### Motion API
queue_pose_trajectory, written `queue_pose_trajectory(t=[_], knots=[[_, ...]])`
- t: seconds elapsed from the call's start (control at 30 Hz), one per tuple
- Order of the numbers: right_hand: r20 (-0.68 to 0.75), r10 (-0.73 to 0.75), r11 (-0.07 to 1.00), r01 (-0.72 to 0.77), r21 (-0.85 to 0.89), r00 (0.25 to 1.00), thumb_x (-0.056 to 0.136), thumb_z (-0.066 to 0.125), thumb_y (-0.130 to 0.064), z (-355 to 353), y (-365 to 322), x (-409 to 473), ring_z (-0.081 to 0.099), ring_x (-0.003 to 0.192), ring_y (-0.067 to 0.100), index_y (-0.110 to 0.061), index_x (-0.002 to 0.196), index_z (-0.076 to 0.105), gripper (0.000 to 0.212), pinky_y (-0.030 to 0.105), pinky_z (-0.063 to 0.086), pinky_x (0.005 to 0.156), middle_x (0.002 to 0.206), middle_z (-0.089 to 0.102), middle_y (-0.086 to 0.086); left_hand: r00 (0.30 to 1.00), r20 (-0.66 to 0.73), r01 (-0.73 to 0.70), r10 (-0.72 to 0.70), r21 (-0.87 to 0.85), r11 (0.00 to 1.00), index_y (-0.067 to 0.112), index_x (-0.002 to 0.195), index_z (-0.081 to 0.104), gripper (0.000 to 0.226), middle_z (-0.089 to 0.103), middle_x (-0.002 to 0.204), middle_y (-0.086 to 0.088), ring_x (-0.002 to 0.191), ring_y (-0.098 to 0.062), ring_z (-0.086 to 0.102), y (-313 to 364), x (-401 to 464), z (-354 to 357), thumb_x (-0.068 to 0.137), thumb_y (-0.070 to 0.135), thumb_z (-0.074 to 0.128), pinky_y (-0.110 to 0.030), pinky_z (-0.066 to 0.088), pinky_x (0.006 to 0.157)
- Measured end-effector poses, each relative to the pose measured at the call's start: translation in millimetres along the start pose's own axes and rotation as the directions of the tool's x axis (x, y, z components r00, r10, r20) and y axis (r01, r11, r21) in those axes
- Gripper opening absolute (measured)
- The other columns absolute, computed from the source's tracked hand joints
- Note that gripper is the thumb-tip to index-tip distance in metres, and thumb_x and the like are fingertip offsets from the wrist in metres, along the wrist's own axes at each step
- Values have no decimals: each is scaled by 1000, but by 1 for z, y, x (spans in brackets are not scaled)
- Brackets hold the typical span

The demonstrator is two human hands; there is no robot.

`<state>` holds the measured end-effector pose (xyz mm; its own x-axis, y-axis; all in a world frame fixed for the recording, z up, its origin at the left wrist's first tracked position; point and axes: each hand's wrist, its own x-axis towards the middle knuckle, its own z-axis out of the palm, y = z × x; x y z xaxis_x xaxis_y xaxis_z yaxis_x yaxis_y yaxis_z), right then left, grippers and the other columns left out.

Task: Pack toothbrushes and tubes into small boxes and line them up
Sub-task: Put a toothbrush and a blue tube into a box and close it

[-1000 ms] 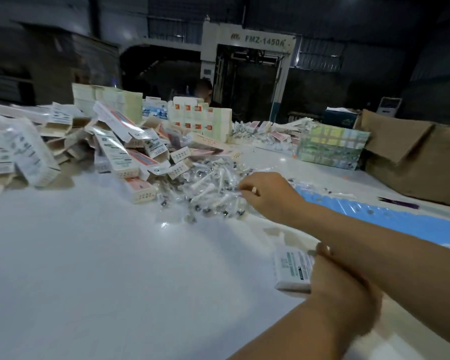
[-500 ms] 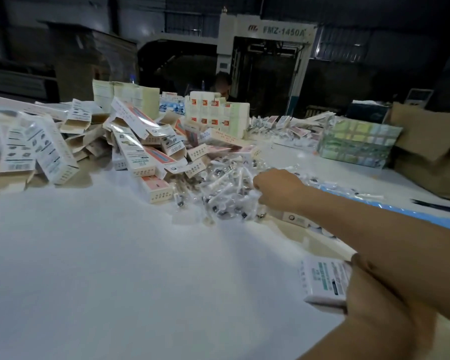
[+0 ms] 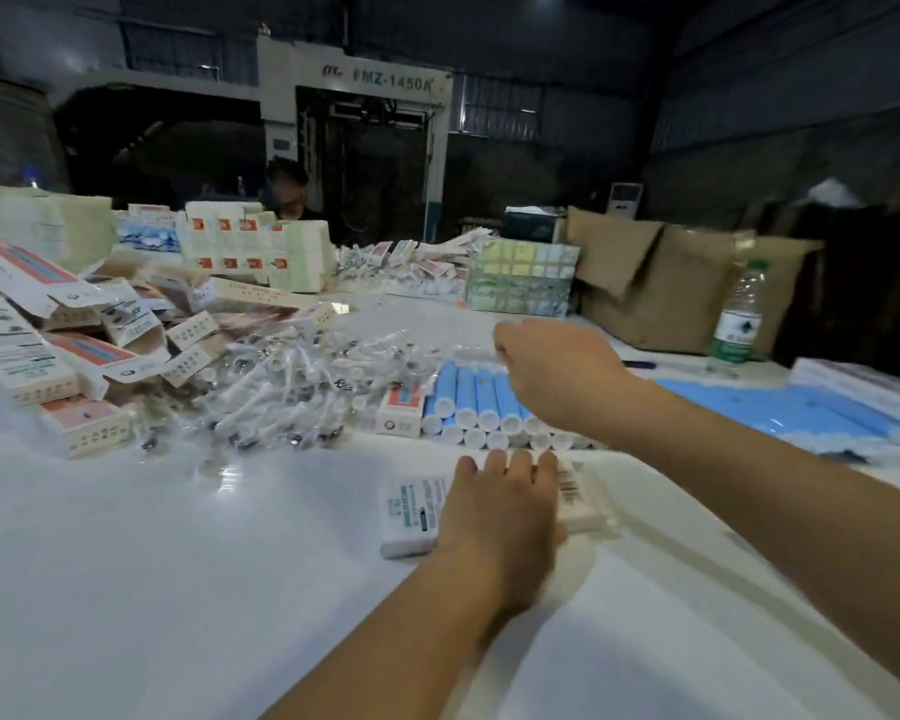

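Head view: the step in hand looks like fetching a tube for the small box (image 3: pixel 411 511) lying flat on the white surface (image 3: pixel 126 563) at 6 o'clock. The left hand (image 3: pixel 505 506) rests on that box, fingers straight and flat, pinning it. The right hand (image 3: pixel 552 371) reaches out at 3 o'clock over the stacked blue tubes (image 3: pixel 479 402), fingers curled downward; whether it pinches one I cannot tell. Bagged toothbrushes (image 3: pixel 281 387) lie heaped at 9 o'clock of the tubes, open boxes (image 3: pixel 100 335) beyond them. Next, probably: lift one tube clear and bring it to the box's open end.
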<state>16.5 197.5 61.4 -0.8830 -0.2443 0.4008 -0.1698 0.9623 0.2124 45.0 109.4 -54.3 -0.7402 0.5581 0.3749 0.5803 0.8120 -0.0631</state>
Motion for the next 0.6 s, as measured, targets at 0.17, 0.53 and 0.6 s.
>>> queue_pose_trajectory(t=[0.17,0.53,0.6], knots=[[-227,369,868,-247,430,901,94,51,-6,20,76,-94,47,79,21,-9,97,65,15,26,28,68,86,50,1,996,-93,15,-18,-38,999,23,147,15,66,39,138,-2,123,-25,36,-1,5,-2,93,52,39,-38,28,93],[-195,426,801,-269,535,883,91,59,-7,64,91,-136,45,80,8,-5,98,73,16,9,29,71,93,46,-4,987,-148,52,-61,-60,997,31,146,12,68,39,138,10,123,-15,37,12,9,-4,90,59,37,-32,29,96],[-226,431,793,-247,557,874,91,61,-7,65,83,-134,46,78,12,-4,97,73,14,10,31,71,94,41,-3,988,-155,10,-21,-67,998,31,147,13,68,38,138,10,123,-15,36,19,9,-4,90,60,37,-32,29,94]])
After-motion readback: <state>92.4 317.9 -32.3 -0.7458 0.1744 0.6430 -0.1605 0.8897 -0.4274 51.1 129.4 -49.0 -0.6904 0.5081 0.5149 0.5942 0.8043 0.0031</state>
